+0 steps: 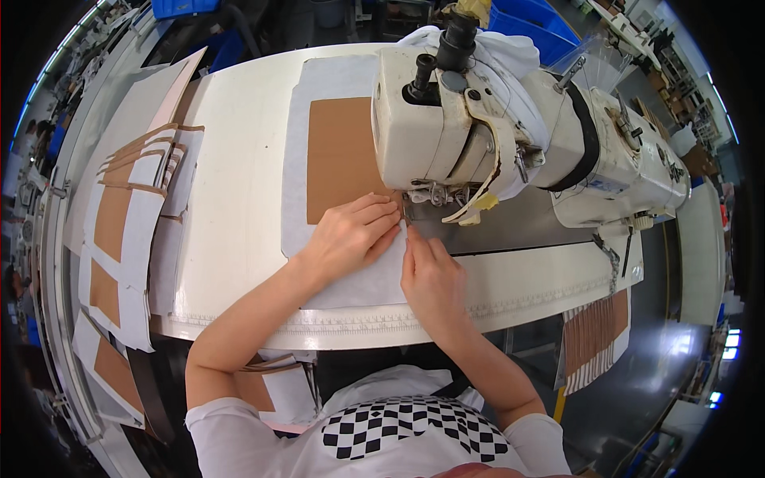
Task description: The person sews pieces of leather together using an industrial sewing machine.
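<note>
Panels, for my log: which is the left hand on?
The panel the sewing machine partly hides; others lie or hang away from the left hand.

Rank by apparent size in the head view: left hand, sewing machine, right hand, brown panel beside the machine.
1. Sewing machine
2. Brown panel
3. Left hand and right hand: too alike to rank.
</note>
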Demonstrator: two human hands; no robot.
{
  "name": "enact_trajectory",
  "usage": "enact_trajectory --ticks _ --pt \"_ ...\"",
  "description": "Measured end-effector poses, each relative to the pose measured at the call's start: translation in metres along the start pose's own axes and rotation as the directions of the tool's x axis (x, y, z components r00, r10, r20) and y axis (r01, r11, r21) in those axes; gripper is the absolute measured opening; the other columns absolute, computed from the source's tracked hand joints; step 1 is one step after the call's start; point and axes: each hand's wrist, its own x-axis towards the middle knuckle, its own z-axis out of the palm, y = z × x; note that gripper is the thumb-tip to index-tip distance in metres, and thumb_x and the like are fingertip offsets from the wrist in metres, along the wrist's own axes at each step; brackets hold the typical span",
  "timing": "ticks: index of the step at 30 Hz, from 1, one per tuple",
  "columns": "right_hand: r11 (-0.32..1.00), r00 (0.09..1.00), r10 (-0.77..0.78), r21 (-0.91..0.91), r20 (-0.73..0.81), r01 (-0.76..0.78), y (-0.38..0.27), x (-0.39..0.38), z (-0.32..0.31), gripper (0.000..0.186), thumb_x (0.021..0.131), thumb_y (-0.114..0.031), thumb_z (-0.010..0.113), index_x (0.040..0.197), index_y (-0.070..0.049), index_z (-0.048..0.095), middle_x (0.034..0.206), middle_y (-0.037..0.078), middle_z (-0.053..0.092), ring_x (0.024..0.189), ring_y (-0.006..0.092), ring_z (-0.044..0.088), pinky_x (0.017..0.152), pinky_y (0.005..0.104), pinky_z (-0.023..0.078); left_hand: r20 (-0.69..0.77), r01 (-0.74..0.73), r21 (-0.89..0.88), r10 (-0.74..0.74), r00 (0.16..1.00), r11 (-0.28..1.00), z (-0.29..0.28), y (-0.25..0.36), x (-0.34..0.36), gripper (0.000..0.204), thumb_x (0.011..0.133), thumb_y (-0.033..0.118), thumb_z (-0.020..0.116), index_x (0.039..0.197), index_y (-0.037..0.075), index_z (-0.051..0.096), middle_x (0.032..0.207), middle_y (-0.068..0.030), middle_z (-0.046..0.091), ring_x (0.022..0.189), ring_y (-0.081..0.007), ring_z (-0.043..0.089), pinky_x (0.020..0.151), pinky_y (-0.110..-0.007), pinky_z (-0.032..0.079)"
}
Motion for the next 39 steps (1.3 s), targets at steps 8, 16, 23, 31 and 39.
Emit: enact_trajectory --ticks 8,16,23,31,39 --pt "1.000 0.999 -0.028 0.006 -0.032 0.028 0.000 0.005 0.004 0.017 0.085 -0.006 0.063 0.101 -0.003 0.067 0.073 0.009 0.059 0.059 0.0278 0.063 0.051 0.0361 0.051 0.001 -0.021 0.069 0.021 1.000 0.997 -0.003 -0.003 0.005 0.019 0.074 0.004 0.071 0.093 0.001 0.070 0.099 -0.0098 0.070 0.098 -0.0261 0.066 0.080 -0.035 0.056" --pt "0.998 0.997 -0.063 -0.024 -0.046 0.061 0.006 0.004 0.008 0.017 0.085 -0.008 0.064 0.101 -0.002 0.067 0.072 0.009 0.059 0.059 0.0269 0.063 0.051 0.0355 0.051 0.022 0.024 0.058 -0.026 0.999 0.998 -0.002 -0.003 0.008 0.020 0.075 0.004 0.070 0.095 0.001 0.070 0.102 -0.0095 0.069 0.098 -0.0252 0.066 0.082 -0.034 0.055" --pt "0.982 0.985 -0.160 -0.112 -0.058 0.153 0.007 0.000 0.004 0.030 0.078 -0.005 0.066 0.108 0.001 0.065 0.071 0.005 0.055 0.056 0.0170 0.063 0.048 0.0258 0.051 0.054 -0.032 0.004 0.032 0.998 0.999 -0.002 -0.001 -0.003 0.021 0.074 0.007 0.072 0.095 0.001 0.070 0.102 -0.0093 0.069 0.097 -0.0247 0.066 0.081 -0.033 0.056" --pt "0.995 0.995 -0.083 -0.056 -0.063 0.080 0.008 -0.001 0.012 0.023 0.083 -0.007 0.067 0.105 -0.003 0.069 0.069 0.007 0.055 0.055 0.0238 0.061 0.048 0.0335 0.050 0.065 -0.056 0.010 0.056 0.996 0.998 -0.002 0.001 -0.004 0.021 0.072 0.008 0.074 0.092 0.002 0.070 0.097 -0.0077 0.070 0.094 -0.0237 0.067 0.071 -0.032 0.057" --pt "0.996 0.995 -0.086 -0.026 -0.049 0.085 0.009 0.007 0.013 0.021 0.082 -0.006 0.068 0.102 -0.004 0.070 0.068 0.006 0.054 0.054 0.0232 0.060 0.047 0.0331 0.049 0.021 -0.037 -0.022 0.038 0.999 0.999 -0.005 -0.005 0.006 0.015 0.071 0.007 0.075 0.084 0.003 0.068 0.083 -0.0061 0.067 0.081 -0.0235 0.066 0.063 -0.032 0.055"
